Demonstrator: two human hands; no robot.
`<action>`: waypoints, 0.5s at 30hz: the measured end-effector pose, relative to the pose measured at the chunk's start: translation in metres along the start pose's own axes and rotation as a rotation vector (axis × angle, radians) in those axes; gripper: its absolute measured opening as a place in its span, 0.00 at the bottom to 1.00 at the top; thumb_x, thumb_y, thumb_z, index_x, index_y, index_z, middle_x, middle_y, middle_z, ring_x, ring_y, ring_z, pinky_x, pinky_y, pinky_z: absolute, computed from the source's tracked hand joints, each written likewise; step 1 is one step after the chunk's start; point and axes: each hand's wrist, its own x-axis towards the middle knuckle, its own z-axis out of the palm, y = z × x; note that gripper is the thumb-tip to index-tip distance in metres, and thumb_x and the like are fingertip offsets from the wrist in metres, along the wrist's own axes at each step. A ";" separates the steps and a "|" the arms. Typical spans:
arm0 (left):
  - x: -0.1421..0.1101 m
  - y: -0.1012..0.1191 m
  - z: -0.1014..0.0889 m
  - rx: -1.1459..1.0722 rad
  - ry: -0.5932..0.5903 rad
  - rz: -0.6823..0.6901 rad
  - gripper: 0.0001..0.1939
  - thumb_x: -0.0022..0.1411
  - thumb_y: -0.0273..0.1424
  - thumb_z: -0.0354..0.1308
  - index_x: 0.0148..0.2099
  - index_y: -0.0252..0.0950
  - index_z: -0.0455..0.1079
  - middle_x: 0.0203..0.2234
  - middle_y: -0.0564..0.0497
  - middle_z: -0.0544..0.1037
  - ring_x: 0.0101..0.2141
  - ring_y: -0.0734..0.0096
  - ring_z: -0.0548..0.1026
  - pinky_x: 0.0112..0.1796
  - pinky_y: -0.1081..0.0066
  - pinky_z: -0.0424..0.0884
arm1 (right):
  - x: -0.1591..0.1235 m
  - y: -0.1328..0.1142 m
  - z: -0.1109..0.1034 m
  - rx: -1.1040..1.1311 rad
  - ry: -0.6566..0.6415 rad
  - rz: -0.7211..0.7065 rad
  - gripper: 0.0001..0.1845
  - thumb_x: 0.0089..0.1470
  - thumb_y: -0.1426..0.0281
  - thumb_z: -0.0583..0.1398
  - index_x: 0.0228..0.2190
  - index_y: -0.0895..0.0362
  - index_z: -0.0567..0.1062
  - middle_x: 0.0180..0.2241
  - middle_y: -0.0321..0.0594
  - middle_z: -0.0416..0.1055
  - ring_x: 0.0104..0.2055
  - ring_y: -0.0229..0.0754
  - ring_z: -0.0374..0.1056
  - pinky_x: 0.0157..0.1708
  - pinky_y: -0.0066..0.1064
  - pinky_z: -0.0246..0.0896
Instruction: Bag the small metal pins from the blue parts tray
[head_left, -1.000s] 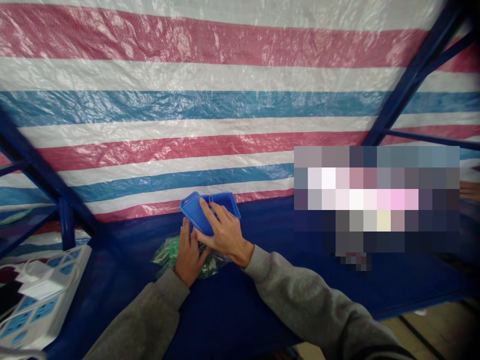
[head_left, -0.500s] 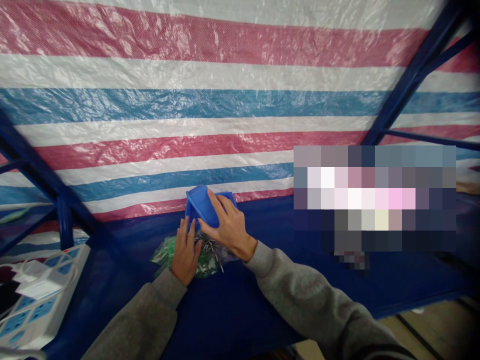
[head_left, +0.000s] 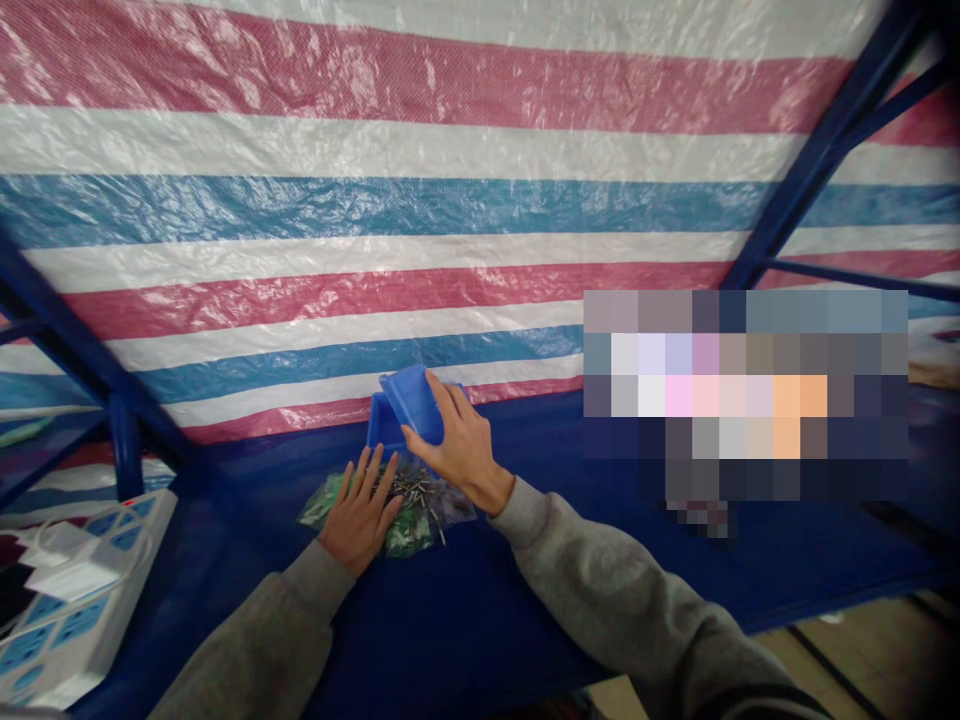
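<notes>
My right hand [head_left: 466, 452] grips a small blue plastic bin [head_left: 412, 402], thumb on the near side and fingers over the far side. The bin is tilted, partly covering a second blue bin [head_left: 378, 428] that sits on the table behind it. In front lies a heap of thin metal pieces, perhaps screws or pins [head_left: 418, 492], on clear and green plastic bags [head_left: 409, 536]. Spread flat with fingers apart, my left hand [head_left: 360, 520] rests at the left side of this heap, over the green bag, holding nothing. The inside of the tilted bin is hidden from me.
A blue table surface [head_left: 450, 620] extends under everything. On the left lies a white power strip [head_left: 97, 600] with plugs and cables. Blue metal posts [head_left: 75, 370] flank a striped plastic sheet [head_left: 450, 210] behind. A pixelated patch covers the right side.
My left hand has drawn back slightly left and towards me, its fingers spreading wider. The tilted bin has shifted a little right, baring more of the bin behind and the metal heap.
</notes>
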 end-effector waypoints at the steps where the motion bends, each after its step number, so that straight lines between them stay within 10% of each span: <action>1: 0.000 0.000 0.000 -0.008 -0.008 0.002 0.28 0.64 0.39 0.43 0.64 0.37 0.45 0.62 0.44 0.48 0.62 0.55 0.44 0.58 0.52 0.47 | 0.000 0.000 0.000 0.016 -0.001 0.016 0.38 0.51 0.56 0.56 0.59 0.56 0.52 0.51 0.46 0.62 0.50 0.47 0.61 0.45 0.34 0.64; 9: 0.016 -0.001 -0.032 -0.227 0.146 -0.040 0.24 0.64 0.34 0.44 0.61 0.35 0.52 0.59 0.44 0.57 0.61 0.59 0.50 0.58 0.52 0.49 | 0.002 0.008 0.010 0.278 0.067 0.222 0.36 0.51 0.56 0.57 0.57 0.57 0.56 0.52 0.48 0.62 0.52 0.48 0.61 0.49 0.41 0.58; 15: 0.023 -0.008 -0.047 -0.221 0.263 0.137 0.10 0.60 0.32 0.52 0.43 0.39 0.70 0.38 0.50 0.77 0.51 0.61 0.67 0.57 0.52 0.50 | -0.001 0.014 0.033 0.492 -0.021 0.436 0.32 0.52 0.54 0.55 0.53 0.61 0.61 0.44 0.48 0.69 0.42 0.44 0.68 0.40 0.34 0.64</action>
